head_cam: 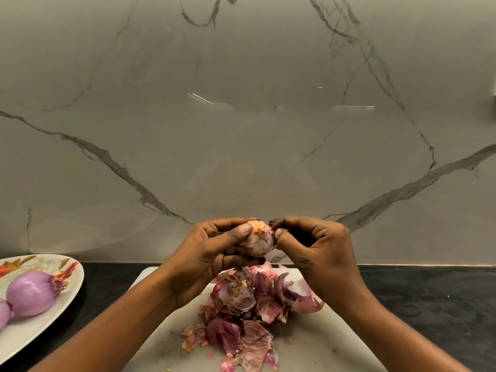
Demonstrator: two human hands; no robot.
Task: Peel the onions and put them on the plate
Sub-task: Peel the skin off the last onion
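We peel an onion [259,238] above the board [316,342].
Our left hand [212,253] grips it; our right hand [314,251] pinches its skin.

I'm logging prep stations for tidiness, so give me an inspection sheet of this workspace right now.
Surface: white cutting board on a dark counter.
Job's things: partly peeled onion held above the board; peeled onions on the plate, left.
Clutter: pile of onion skins on the board.
Grippers: left hand grips the onion; right hand pinches its skin.
Cables: nothing seen.
Surroundings: veined marble wall behind.
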